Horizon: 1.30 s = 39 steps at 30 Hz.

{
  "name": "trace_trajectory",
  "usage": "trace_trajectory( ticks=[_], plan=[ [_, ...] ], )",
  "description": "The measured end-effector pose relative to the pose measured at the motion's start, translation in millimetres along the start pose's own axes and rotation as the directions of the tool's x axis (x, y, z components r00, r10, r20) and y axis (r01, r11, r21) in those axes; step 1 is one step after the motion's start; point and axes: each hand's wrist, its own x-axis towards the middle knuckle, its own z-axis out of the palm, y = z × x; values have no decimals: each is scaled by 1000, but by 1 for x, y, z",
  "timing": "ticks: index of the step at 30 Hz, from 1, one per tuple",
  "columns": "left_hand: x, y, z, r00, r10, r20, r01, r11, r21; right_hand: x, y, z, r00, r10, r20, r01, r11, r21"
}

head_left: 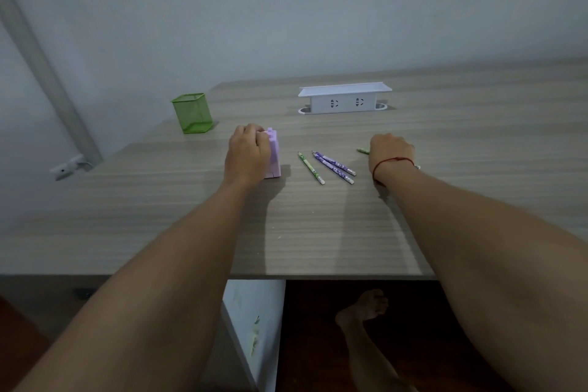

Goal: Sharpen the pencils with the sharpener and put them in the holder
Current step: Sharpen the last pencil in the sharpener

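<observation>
Wood-grain desk [445, 137] against pale wall [286, 9]; left hand [246, 154] gripping sharpener [274, 153], right hand [391, 153] pinching pencil [362, 150].

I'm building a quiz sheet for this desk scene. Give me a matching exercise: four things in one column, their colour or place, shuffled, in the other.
Column 1:
1. holder
2. sharpener
3. socket box
4. right hand

Column 2:
A. white, at the back of the desk
B. closed over a green pencil
C. green mesh, far left
D. lilac, gripped by the left hand

Pairs: 1-C, 2-D, 3-A, 4-B
</observation>
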Motion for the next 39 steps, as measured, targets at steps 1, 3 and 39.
trace_trajectory(
  ticks=[1, 3, 39],
  plan=[
    [1, 0, 0, 1000, -4, 7, 4, 1000, 9, 0, -1, -3, 1000, -16, -5, 16, 1000, 0],
    [3, 0, -3, 1000, -10, 26, 9, 1000, 24, -2, -6, -10, 997, -74, -8, 74, 997, 13],
    [-12, -20, -49, 999, -51, 10, 49, 993, 106, -28, -122, -26, 803, -588, -96, 588, 757, 287]
  ],
)
